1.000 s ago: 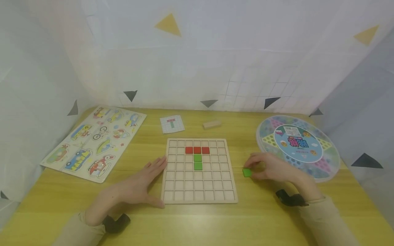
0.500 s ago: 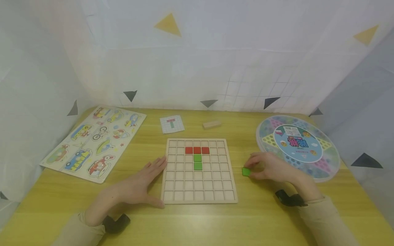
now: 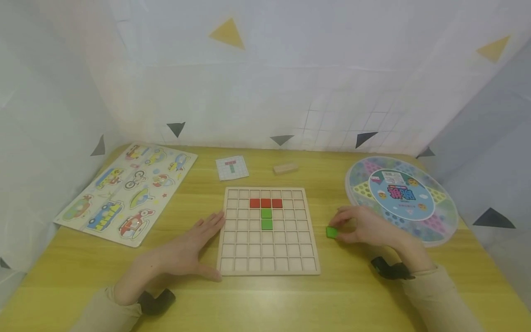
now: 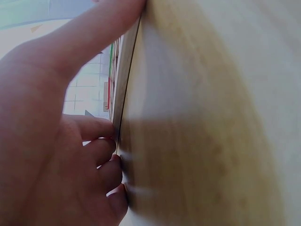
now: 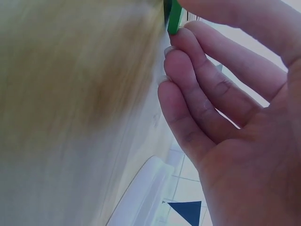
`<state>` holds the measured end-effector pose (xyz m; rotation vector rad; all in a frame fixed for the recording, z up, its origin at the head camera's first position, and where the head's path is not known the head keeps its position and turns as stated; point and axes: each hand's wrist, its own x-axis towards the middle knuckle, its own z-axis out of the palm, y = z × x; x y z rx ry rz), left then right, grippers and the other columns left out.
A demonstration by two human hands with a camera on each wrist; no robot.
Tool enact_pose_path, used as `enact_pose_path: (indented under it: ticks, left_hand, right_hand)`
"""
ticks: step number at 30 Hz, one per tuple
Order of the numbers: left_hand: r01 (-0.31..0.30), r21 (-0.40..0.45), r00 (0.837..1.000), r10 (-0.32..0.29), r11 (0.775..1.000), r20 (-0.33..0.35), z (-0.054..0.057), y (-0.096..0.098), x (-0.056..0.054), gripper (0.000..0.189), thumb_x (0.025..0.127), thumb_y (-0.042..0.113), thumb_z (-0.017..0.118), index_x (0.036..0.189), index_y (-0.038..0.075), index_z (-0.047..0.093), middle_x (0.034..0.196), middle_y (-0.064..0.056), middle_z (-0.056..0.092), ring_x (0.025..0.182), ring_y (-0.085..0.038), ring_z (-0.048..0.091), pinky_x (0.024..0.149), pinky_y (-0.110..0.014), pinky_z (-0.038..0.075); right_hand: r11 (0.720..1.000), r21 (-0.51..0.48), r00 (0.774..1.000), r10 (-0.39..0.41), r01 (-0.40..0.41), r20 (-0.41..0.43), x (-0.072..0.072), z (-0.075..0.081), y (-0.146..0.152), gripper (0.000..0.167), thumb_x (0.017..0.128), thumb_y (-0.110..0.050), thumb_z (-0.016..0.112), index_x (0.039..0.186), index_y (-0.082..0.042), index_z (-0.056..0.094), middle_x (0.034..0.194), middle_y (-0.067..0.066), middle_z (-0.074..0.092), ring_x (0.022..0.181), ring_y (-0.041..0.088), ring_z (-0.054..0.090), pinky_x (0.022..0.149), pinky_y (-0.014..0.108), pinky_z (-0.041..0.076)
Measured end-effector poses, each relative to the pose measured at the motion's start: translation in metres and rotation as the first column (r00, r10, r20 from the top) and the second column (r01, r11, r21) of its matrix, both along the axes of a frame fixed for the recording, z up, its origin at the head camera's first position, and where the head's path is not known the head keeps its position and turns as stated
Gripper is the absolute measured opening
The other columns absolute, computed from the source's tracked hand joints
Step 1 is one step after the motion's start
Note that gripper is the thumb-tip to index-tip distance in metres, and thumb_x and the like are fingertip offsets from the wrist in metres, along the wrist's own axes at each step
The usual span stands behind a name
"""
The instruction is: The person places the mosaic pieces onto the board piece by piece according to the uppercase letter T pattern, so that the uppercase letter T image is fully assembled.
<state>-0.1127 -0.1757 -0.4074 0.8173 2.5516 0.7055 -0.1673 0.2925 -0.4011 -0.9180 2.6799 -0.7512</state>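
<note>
In the head view a wooden grid board (image 3: 249, 251) lies mid-table. Three red square tiles (image 3: 266, 203) form a row on it, and two green tiles (image 3: 267, 219) sit below the middle red one. My left hand (image 3: 182, 251) rests at the board's left edge, fingers extended, thumb at the lower left corner; the left wrist view shows the fingertips (image 4: 113, 174) along that edge. To the right of the board my right hand (image 3: 365, 226) pinches a loose green tile (image 3: 331, 232) between thumb and fingers, low at the tabletop. That green tile (image 5: 175, 18) also shows edge-on in the right wrist view.
Behind the board lie a small pattern card (image 3: 232, 173) showing a red and green T and a light wooden block (image 3: 285, 168). A vehicle puzzle board (image 3: 128, 193) is at left. A round game box (image 3: 439, 203) lies right, close behind my right hand.
The green tile at my right hand has shifted very slightly left. My left hand and the tiles on the board have stayed put.
</note>
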Motion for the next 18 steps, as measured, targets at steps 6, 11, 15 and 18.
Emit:
enact_pose_path:
  ticks: [6,11,15,18]
  left_hand:
    - [0.001,-0.001,1.0,-0.001,1.0,0.006,-0.001,0.0,0.0,0.127,0.071,0.07,0.075,0.161,0.009,0.011,0.169,-0.005,-0.002,0.155,-0.031,0.001,0.125,-0.052,0.01]
    - [0.002,-0.002,1.0,-0.002,1.0,0.005,-0.002,0.0,-0.001,0.128,0.071,0.07,0.076,0.161,0.009,0.011,0.169,-0.005,-0.002,0.155,-0.03,0.001,0.125,-0.052,0.01]
    - [-0.004,-0.001,1.0,0.004,1.0,0.01,-0.001,0.0,0.0,0.127,0.071,0.07,0.076,0.161,0.009,0.011,0.169,-0.005,-0.002,0.155,-0.031,0.001,0.125,-0.053,0.011]
    - [-0.005,0.0,1.0,0.005,1.0,0.007,-0.001,0.0,0.0,0.127,0.071,0.07,0.076,0.161,0.008,0.011,0.169,-0.006,-0.001,0.155,-0.031,0.001,0.125,-0.053,0.011]
  right_hand:
    - [0.999,-0.048,0.998,-0.016,0.013,-0.058,0.003,0.004,-0.001,0.022,0.08,-0.021,0.085,0.1,-0.025,0.077,0.099,-0.015,0.07,0.092,0.007,0.066,0.082,0.033,0.059]
    - [0.998,-0.031,0.993,-0.049,0.046,-0.104,0.003,0.015,-0.013,0.023,0.08,-0.018,0.085,0.1,-0.026,0.077,0.1,-0.018,0.07,0.093,0.006,0.067,0.082,0.038,0.06]
    - [0.999,-0.009,0.996,-0.036,0.036,-0.081,0.002,0.023,-0.031,0.024,0.082,-0.018,0.083,0.104,-0.025,0.076,0.103,-0.017,0.07,0.099,0.008,0.066,0.087,0.04,0.059]
    - [0.999,-0.035,0.999,-0.018,0.017,-0.051,0.0,0.027,-0.046,0.025,0.083,-0.016,0.082,0.105,-0.026,0.075,0.105,-0.017,0.069,0.102,0.01,0.065,0.091,0.042,0.058]
